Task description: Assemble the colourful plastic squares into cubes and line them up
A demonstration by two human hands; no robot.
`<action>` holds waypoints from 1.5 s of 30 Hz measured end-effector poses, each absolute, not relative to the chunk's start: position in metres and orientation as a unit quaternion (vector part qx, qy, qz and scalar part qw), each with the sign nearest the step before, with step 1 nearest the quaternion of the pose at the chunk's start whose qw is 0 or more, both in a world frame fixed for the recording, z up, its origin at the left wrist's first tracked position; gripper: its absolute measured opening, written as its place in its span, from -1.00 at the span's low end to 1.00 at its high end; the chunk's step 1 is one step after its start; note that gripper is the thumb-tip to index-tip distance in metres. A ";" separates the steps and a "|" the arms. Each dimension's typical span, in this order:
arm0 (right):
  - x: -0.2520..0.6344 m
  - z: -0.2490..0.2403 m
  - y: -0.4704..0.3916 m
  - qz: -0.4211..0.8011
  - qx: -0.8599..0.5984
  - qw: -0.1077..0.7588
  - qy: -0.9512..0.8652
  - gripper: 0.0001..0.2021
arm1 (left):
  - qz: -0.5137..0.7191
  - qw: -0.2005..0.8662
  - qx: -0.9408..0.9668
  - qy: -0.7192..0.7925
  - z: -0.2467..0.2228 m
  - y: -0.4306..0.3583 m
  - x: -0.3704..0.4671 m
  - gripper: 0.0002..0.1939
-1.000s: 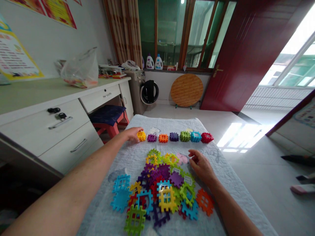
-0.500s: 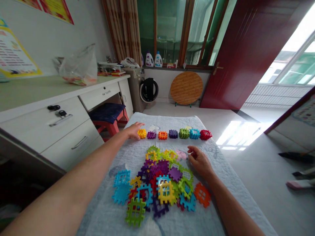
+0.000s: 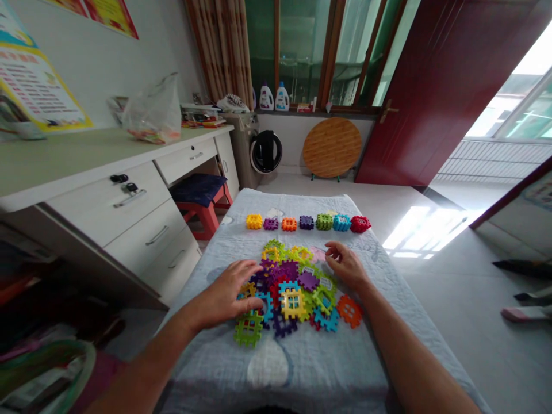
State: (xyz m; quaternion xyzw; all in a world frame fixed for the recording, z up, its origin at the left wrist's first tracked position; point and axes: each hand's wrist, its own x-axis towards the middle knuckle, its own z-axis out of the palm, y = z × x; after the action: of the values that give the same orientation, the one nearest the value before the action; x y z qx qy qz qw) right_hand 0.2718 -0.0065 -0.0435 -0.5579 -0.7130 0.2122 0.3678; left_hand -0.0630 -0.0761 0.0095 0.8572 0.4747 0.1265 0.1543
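My left hand (image 3: 228,292) is over the left side of a heap of plastic interlocking tiles, thumb and fingers apart, holding nothing. It hides the blue tiles at that edge. Just beyond the thumb lie a green window tile (image 3: 249,329) and, near the heap's middle, a yellow window tile (image 3: 292,303). At the heap's right edge rests my right hand (image 3: 346,264), fingers loosely bent and apart, with nothing in it. An orange tile (image 3: 349,311) lies below that hand. Across the far end stand grouped blocks by colour, from a yellow block (image 3: 254,221) to a red block (image 3: 360,224).
A pale blue cloth (image 3: 267,368) covers the table. Left of it stand a red stool (image 3: 202,215) and a white desk (image 3: 129,201) with a plastic bag (image 3: 153,118). A green-rimmed bin (image 3: 88,368) is at lower left. A red door (image 3: 422,92) stands at right.
My left hand has come back from the yellow block at the row's left end to the left side of the heap. My right hand has stayed nearly in place.
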 end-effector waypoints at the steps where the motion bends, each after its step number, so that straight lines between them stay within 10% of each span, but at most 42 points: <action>1: 0.271 -0.041 -0.008 0.211 -0.549 0.361 -0.724 -0.67 | 0.134 0.146 0.861 0.468 0.004 -0.090 -0.060 -0.30; 7: 0.259 -0.020 -0.029 0.213 -0.437 0.315 -0.815 -0.69 | 0.184 0.063 0.870 0.452 -0.029 -0.129 -0.030 -0.05; 15: 0.220 -0.006 -0.060 0.170 -0.314 0.186 -0.915 -0.10 | 0.164 0.026 0.868 0.468 -0.031 -0.103 -0.015 -0.24; 28: 0.236 -0.013 -0.042 0.160 -0.406 0.315 -0.843 -0.69 | 0.254 -0.004 0.831 0.495 -0.036 -0.079 -0.032 -0.59; 45: 0.231 -0.014 -0.044 0.194 -0.392 0.331 -0.837 -0.60 | 0.373 0.011 0.773 0.513 -0.025 -0.080 -0.035 -0.81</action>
State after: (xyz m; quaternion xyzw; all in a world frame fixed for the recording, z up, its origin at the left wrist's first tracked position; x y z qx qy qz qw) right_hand 0.2315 -0.0435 -0.0135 -0.3917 -0.8365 0.1939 0.3305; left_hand -0.0353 -0.0797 -0.0254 0.7730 0.5134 0.3725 0.0108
